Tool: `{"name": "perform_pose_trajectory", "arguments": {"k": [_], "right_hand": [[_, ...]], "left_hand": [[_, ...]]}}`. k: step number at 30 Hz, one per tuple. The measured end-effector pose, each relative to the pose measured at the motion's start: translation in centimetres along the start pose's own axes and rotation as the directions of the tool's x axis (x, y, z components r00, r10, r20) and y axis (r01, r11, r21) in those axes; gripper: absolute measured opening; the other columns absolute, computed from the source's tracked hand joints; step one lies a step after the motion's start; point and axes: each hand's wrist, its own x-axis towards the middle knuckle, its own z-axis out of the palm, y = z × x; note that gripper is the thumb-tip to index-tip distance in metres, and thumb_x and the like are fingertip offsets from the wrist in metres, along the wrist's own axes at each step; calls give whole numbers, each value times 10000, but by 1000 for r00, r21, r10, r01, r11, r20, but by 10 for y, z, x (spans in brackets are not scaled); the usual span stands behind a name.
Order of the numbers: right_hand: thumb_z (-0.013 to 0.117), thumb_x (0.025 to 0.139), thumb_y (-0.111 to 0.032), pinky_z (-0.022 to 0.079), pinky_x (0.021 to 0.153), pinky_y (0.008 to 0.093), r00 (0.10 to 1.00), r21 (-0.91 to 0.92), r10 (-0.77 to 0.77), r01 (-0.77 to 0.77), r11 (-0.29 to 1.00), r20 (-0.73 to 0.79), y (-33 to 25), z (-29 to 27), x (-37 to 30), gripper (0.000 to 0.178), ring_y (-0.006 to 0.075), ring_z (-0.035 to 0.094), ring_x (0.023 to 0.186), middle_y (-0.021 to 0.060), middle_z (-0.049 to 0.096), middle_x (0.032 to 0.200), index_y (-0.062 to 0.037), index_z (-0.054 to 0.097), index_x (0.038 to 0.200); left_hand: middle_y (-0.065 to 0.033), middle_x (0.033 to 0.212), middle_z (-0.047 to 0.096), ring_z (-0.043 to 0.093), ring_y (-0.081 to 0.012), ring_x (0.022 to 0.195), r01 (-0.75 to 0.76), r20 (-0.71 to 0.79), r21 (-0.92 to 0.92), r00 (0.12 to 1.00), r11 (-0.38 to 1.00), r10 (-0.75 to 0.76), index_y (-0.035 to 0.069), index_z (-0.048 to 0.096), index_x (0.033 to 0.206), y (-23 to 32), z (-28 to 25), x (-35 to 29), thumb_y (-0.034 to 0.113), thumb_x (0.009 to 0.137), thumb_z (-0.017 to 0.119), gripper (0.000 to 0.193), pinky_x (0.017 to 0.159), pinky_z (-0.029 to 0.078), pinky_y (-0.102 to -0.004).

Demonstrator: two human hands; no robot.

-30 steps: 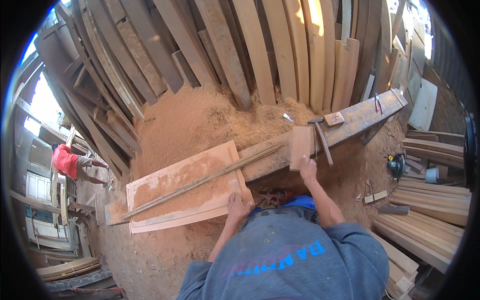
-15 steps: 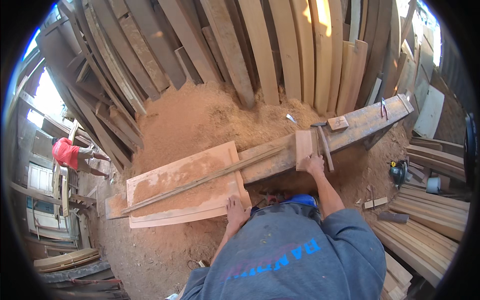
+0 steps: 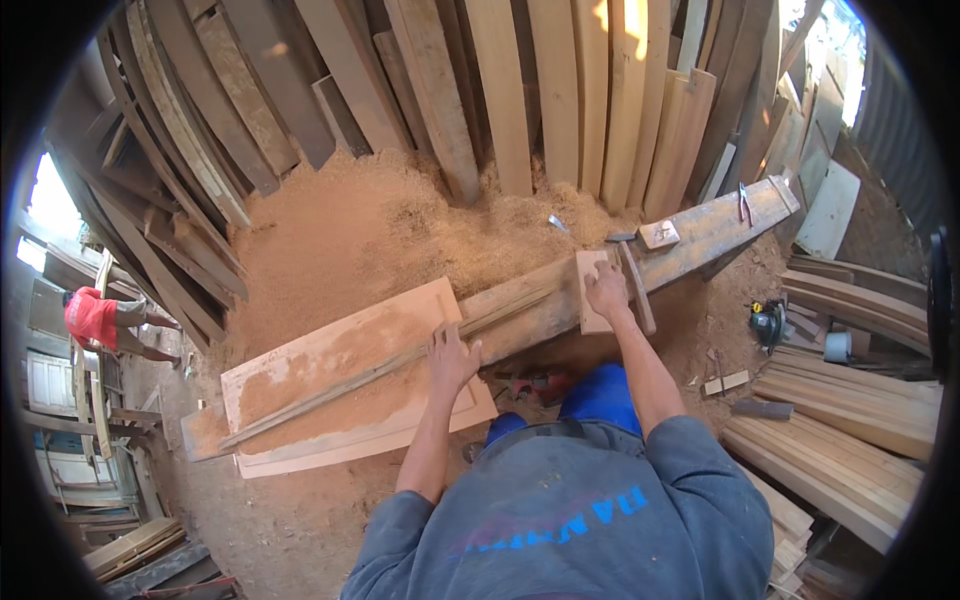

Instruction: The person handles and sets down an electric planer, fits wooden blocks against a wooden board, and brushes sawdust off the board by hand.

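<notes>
My left hand [image 3: 452,362] lies with fingers spread on a long thin wooden strip [image 3: 355,392] and the panel beneath it. That pale, reddish-brown wood panel [image 3: 450,300] has a raised border and sawdust over its face. It rests aslant across a long, worn wooden beam [image 3: 540,338]. My right hand [image 3: 607,290] is laid over a short flat board [image 3: 592,322] that sits crosswise on the beam, its fingers stretched forward and apart. Just right of that hand, a hammer [image 3: 637,290] with a wooden handle lies across the beam.
On the beam farther right are a small wood block [image 3: 658,235] and pliers [image 3: 745,204]. A sawdust heap [image 3: 330,225] lies beyond, before leaning planks [image 3: 500,90]. A power tool [image 3: 768,325] and stacked boards [image 3: 830,430] are at right. Another person [image 3: 95,320] bends at far left.
My left hand has moved from the panel's near edge up onto the strip. My right hand has slid from the short board's near end to its middle. The view has shifted slightly.
</notes>
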Motion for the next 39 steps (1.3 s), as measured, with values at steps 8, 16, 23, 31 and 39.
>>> {"name": "perform_pose_trajectory", "arguments": {"k": [8,16,23,31,39], "right_hand": [[611,914,-355,467,1037,518,903,-216,-38,144,966,429,-10,35,139,519,449,592,1211,303,649,1204,-11,589,1302],[640,934,-369,456,1072,542,812,-425,71,226,876,579,59,196,302,632,461,482,1346,259,501,1460,-29,479,1443],[573,958,-259,448,1088,500,803,-417,153,127,900,576,73,273,337,529,440,546,1299,231,565,1417,-44,495,1435],[605,916,-59,553,876,474,991,-153,75,-58,986,110,29,82,326,184,381,700,1039,181,730,1027,-25,641,1093],[561,1042,-148,592,811,357,851,951,493,25,309,-182,172,-135,244,206,276,723,964,97,695,1031,-58,588,1225]], "left_hand": [[-230,1502,494,411,-413,1420,214,146,264,955,940,-259,46,508,1445,24,104,81,497,933,540,683,1185,268,-543],[-183,1310,656,568,-370,1276,134,19,323,989,937,-148,7,641,1277,47,91,100,399,881,594,559,1143,314,-511],[-172,1271,666,571,-359,1258,141,-10,326,989,935,-145,-5,644,1239,40,95,108,382,854,623,546,1144,321,-505],[-165,1290,666,561,-354,1283,155,7,301,986,941,-165,-5,641,1253,42,98,97,389,861,613,556,1149,313,-516],[-172,1289,674,585,-320,1266,176,-12,326,983,929,-182,17,655,1232,41,91,92,399,876,588,526,1118,348,-479]]}}
